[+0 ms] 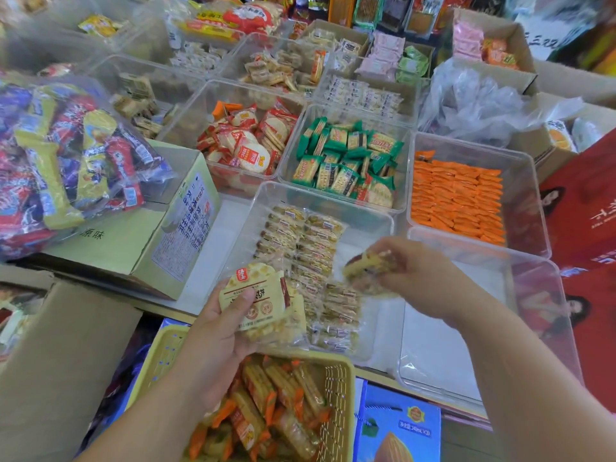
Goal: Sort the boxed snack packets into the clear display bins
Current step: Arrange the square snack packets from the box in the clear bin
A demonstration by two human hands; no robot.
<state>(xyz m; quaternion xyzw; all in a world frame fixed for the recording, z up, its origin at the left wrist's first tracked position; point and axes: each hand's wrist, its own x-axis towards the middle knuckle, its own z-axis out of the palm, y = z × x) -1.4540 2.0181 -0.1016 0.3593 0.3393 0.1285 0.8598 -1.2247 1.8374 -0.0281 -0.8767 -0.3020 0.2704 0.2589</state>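
My left hand [216, 331] grips a stack of pale yellow snack packets [263, 305] at the near edge of a clear bin [376, 221]. Rows of the same yellow packets [300, 241] lie inside that bin. My right hand [420, 275] pinches one yellow packet [366, 265] above the bin's right side; the packet is blurred. Right of it sits a clear bin [533, 295] with nothing visible inside.
A yellow basket [343, 371] of orange-wrapped packets sits below my hands. Behind are clear bins of green packets [346, 161], red-and-white rice crackers [246, 141] and orange packets [456, 198]. A carton [150, 235] under a bag of mixed snacks [66, 155] stands left. A brown cardboard flap [56, 361] is near left.
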